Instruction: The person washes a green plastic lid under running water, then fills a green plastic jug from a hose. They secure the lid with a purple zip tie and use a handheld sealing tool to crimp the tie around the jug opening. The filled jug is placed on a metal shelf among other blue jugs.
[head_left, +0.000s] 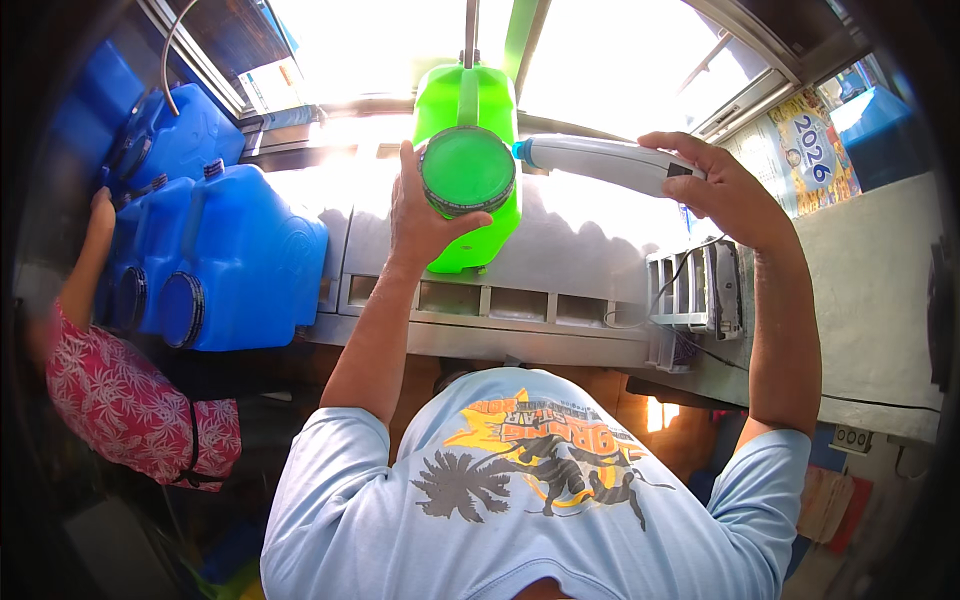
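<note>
A bright green plastic water jug (491, 97) stands on the metal counter, its large round cap (469, 169) facing me. Around the cap's rim runs a dark seal band (472, 208) that bears writing. My left hand (418, 221) grips the cap from the left and below, thumb along its lower edge. In my right hand (727, 187) is a white hand-held heat gun (592, 159), held by its rear end. Its blue nozzle (523, 151) points left at the cap's right side, close to the band; whether they touch I cannot tell.
Several blue water jugs (247, 255) stand at the left, where a co-worker's hand (103, 204) reaches one. A slotted metal rail (517, 304) lines the counter front. At the right are a grey rack (679, 289) and a cord (679, 270). Bright windows (622, 60) stand behind.
</note>
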